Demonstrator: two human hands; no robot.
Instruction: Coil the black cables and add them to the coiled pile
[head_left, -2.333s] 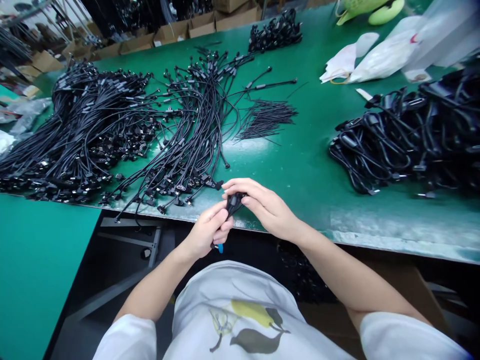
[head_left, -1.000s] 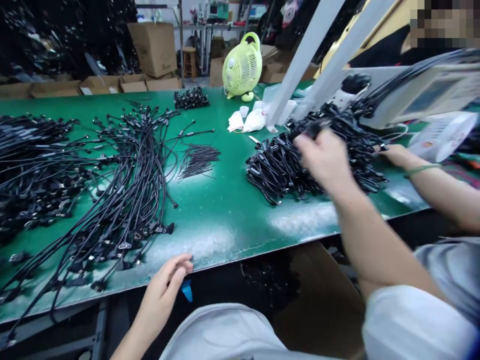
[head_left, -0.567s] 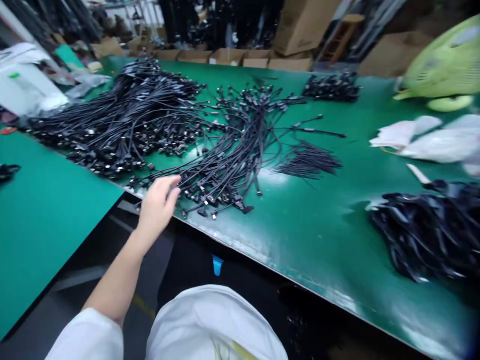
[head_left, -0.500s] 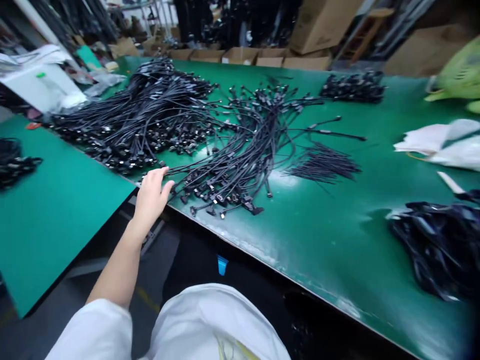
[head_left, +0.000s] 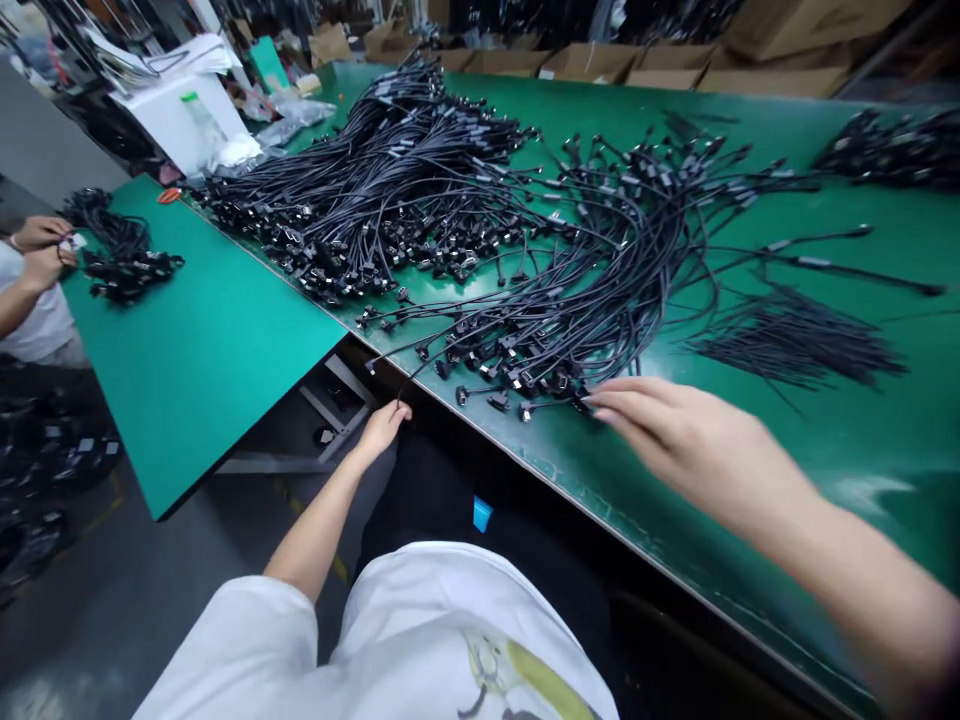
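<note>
Hands: left hand is pinching a black cable near its end, thumb and fingertips closed on it, just off the near edge of the green table. Right hand is reaching in over the tabletop, palm down, fingers mostly straight and held together, tips meeting the connectors at the near side of the middle cable bundle — can't tell whether it's actually gripping one. Step in hand looks like picking single cables out of that bundle, one hand per piece. Next move would be calling for a firm hold by the right fingertips, then a slow draw, since the cables are crossing each other and neighbours could be dragging along. Positions: the left-hand cable is running from the pinch up over the edge toward the bundle's left-hand ends; its far end is getting lost among the others. The bundle itself is lying ahead of and between both hands — right hand touching its near side, thin black strips sitting beyond that hand, larger cable pile spreading farther left.
</note>
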